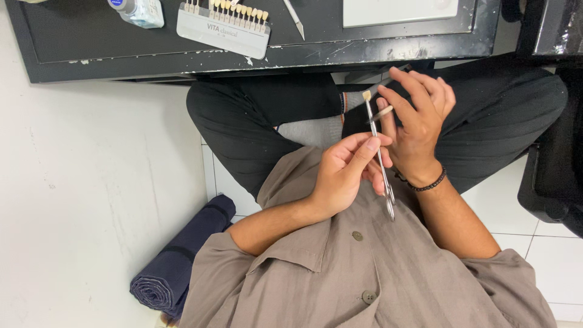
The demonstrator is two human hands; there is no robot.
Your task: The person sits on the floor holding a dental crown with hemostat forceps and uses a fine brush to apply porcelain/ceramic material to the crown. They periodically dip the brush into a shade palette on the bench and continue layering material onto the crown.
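— What's on that dark desk (152, 51)?
— A grey shade guide (223, 27) with a row of tooth tabs, 1 small bottle (138, 11) left of it, a thin tool (294, 18) to its right, then a pale tray (398, 11).
— And the floor (91, 200)?
— 1 rolled navy cloth (182, 258).

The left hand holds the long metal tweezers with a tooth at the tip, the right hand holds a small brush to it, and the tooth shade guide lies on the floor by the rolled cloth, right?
Not quite. The head view shows the shade guide on the dark desk, not on the floor by the rolled cloth. The rest stands: left hand holds the tweezers with a tooth at the tip, right hand holds the brush.
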